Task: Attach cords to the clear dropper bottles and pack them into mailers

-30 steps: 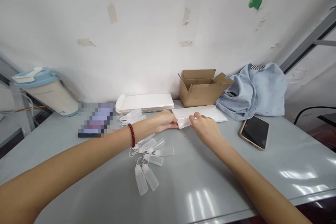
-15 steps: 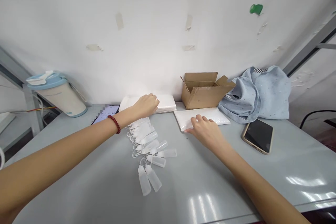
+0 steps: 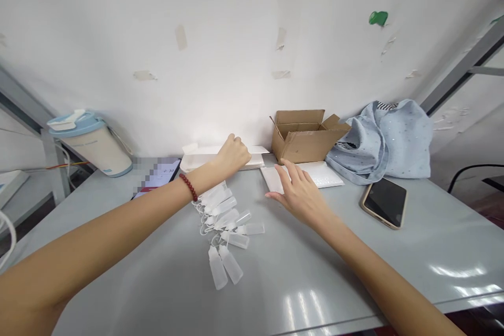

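Observation:
My left hand [image 3: 232, 155], a red bead bracelet on its wrist, is closed at the white stack of padded envelopes [image 3: 192, 161] by the wall. Its fingers grip the top padded envelope [image 3: 258, 150], which is raised off the rest; the fingertips are hidden. Over a single white padded envelope [image 3: 329, 176] to the right, my right hand [image 3: 298, 190] hovers with spread fingers and holds nothing. Small translucent squeeze bottles [image 3: 230, 263] with white caps lie in an overlapping row below my left wrist.
An open cardboard box [image 3: 311, 145] stands against the wall, beside a light blue cloth bag [image 3: 405, 142]. A phone [image 3: 386, 203] lies at the right. A cream tumbler [image 3: 100, 149] and a screen showing a timer [image 3: 159, 174] are at the left.
My left hand has moved right, and the top envelope has come up from the stack. My right hand has risen off the single envelope, its fingers spreading.

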A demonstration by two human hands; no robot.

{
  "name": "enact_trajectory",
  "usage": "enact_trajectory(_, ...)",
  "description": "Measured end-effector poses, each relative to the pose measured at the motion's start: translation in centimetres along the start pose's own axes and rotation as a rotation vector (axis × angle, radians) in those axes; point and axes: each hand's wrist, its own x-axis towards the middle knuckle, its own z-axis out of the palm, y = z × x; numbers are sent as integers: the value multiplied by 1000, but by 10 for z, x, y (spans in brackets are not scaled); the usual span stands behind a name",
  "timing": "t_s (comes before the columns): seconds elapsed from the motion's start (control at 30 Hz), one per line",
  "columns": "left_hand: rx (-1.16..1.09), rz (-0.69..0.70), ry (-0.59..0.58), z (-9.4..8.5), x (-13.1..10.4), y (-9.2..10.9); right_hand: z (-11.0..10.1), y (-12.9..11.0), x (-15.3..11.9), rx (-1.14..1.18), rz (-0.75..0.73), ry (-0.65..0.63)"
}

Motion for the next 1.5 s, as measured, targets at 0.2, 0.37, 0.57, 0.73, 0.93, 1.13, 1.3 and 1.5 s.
enact_trajectory(0.2, 86, 152, 248, -41, -43, 67, -2, -16, -6, 11, -201, 189)
enact_trajectory(0.37, -42, 207, 469, -49, -67, 72, -5, -15, -10, -36, -202, 120)
enact_trajectory(0.57, -611, -766, 542, -31, -89, -8, 0, -7, -8, -19, -101, 330)
enact_trajectory(0.73, -1733, -960, 105, -16, -115, -18, 1, -16, -8, 67, -76, 452)
enact_trajectory(0.93, -2040, -872, 116, -9, -119, 20, -13, -35, -9, 148, -129, 58)
enact_trajectory(1.13, -2064, -795, 109, -18, -123, 43, -21, -38, -13, 248, -168, -30)
enact_trajectory(1.3, -1933, -854, -22, -24, -123, 52, -22, -40, -13, 297, -183, -10)
enact_trajectory(1.5, -1793, -927, 2, -24, -120, 60, -28, -42, -12, 315, -209, -49)
